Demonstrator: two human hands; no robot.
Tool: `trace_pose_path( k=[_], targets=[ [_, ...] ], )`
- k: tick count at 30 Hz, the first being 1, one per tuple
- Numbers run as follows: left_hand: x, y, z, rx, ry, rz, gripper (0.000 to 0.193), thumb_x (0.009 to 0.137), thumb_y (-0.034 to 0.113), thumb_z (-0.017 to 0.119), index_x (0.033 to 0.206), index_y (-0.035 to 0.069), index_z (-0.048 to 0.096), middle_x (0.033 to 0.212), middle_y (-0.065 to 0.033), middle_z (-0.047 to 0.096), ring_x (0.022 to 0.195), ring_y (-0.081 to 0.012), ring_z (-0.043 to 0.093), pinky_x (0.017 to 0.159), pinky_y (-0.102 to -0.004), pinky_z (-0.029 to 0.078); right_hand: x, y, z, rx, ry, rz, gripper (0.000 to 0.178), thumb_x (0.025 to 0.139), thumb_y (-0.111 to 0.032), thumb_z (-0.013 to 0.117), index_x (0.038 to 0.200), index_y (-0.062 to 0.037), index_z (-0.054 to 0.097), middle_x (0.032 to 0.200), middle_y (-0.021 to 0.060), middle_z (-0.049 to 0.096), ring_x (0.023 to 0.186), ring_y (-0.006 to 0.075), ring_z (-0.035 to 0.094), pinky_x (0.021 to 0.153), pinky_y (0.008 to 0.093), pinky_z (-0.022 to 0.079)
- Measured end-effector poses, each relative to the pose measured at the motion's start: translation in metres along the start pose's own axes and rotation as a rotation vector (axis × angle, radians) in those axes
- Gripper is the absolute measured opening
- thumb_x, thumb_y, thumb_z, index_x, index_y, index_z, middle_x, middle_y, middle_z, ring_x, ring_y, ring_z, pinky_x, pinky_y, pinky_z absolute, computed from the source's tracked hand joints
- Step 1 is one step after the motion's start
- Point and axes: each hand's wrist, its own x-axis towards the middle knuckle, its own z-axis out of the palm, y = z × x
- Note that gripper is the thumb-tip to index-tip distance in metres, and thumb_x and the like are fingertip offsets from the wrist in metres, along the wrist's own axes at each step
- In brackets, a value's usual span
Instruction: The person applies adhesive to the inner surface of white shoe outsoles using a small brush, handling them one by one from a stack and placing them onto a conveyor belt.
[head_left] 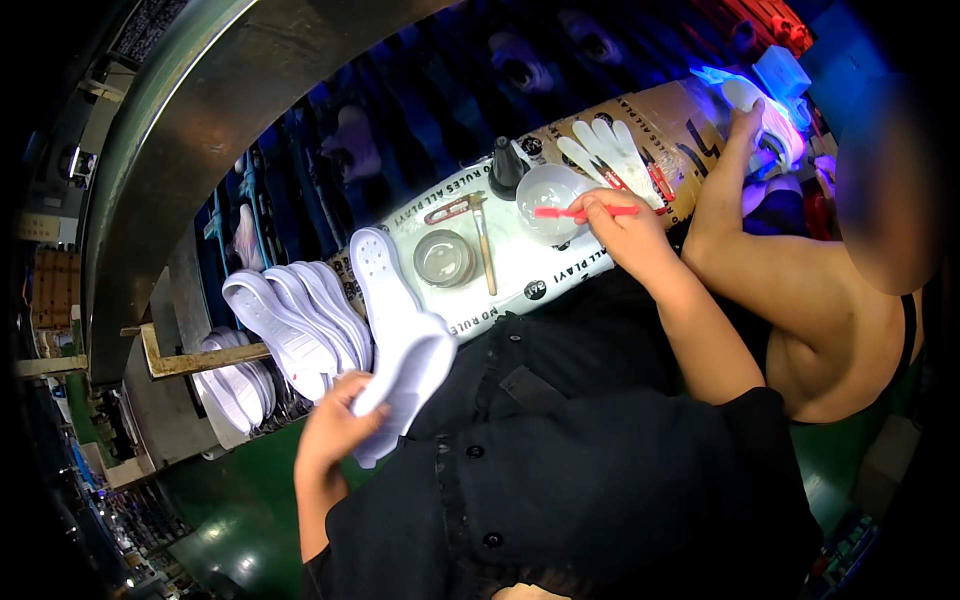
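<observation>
In my left hand (338, 425) is a white shoe sole (415, 365), its hollow side facing up, gripped at the edge between thumb and fingers. My right hand (630, 237) is closed around a slim red brush (552, 213) that looks like a toothbrush. The brush's tip is over a white bowl (548, 184); I cannot tell whether it touches what is inside. Another white sole (375, 262) lies at the left end of the covered work surface (420, 305), partly behind the held one.
Several white soles (300, 330) lean together at left, beside a wooden bar (215, 358). A glass jar (445, 258), wooden-handled brush (487, 250), red cutter (447, 211), black bottle (507, 170) and white glove (612, 150) lie on the surface. A co-worker's arm (720, 205) is close at right.
</observation>
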Motion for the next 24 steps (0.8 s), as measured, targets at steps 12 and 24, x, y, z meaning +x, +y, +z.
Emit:
trace_pose_path(
  k=[12,24],
  targets=[
    [-0.007,0.003,0.025,-1.093,0.040,-0.082,0.083,0.086,0.052,0.054,0.145,-0.002,0.031,0.133,-0.0257,0.049,0.113,-0.0392,0.056,0.092,-0.0431,0.048,-0.001,0.008,0.001,-0.088,0.025,0.127,0.015,0.091,-0.019,0.061,0.092,-0.0048,0.067,0.079,0.0057,0.066,0.070,0.0138,0.060,0.068,0.0271,0.047],
    [0.088,-0.003,0.014,-1.541,-0.620,-0.097,0.086,0.086,0.063,0.046,0.143,-0.001,0.035,0.123,-0.0386,0.049,0.098,-0.0570,0.058,0.074,-0.0579,0.056,-0.026,-0.142,-0.020,0.082,-0.295,-0.238,0.012,0.082,-0.006,0.068,0.093,-0.0028,0.071,0.087,0.0062,0.069,0.078,0.0144,0.063,0.078,0.0297,0.047]
  ],
)
